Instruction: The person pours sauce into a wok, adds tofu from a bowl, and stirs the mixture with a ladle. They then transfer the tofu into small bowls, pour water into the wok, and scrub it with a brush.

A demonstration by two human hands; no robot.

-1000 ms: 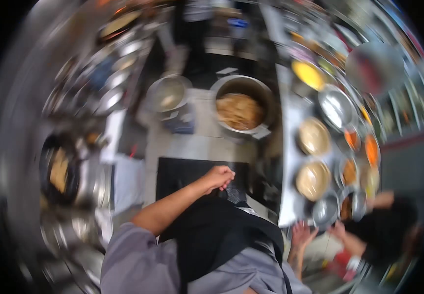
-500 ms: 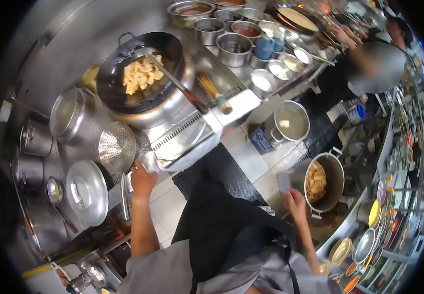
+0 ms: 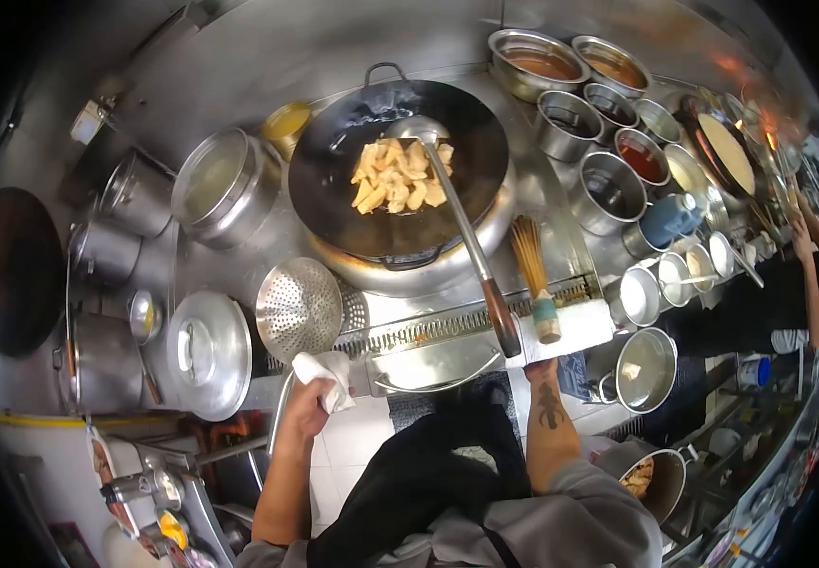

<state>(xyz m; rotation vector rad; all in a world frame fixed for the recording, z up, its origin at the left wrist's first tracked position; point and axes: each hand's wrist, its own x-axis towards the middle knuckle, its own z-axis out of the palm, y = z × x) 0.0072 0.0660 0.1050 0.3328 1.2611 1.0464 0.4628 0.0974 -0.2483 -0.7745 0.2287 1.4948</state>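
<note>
Seen from the head camera, the left hand (image 3: pixel 307 409) was closed around a white cloth (image 3: pixel 326 371) in a narrow grip. It was just beside the long handle of the perforated strainer (image 3: pixel 298 308), which lay on the steel desk (image 3: pixel 277 251) near a round lid (image 3: pixel 209 352). The right hand (image 3: pixel 534 367) reached up under the desk's front edge, just below the handle end of the ladle (image 3: pixel 463 227). Its grip was hidden, so I could not tell how it stood. The ladle's bowl rested in the black wok (image 3: pixel 334 180) among pale fried pieces (image 3: pixel 398 178). A bamboo brush (image 3: pixel 533 270) lay just beside the ladle's handle.
</note>
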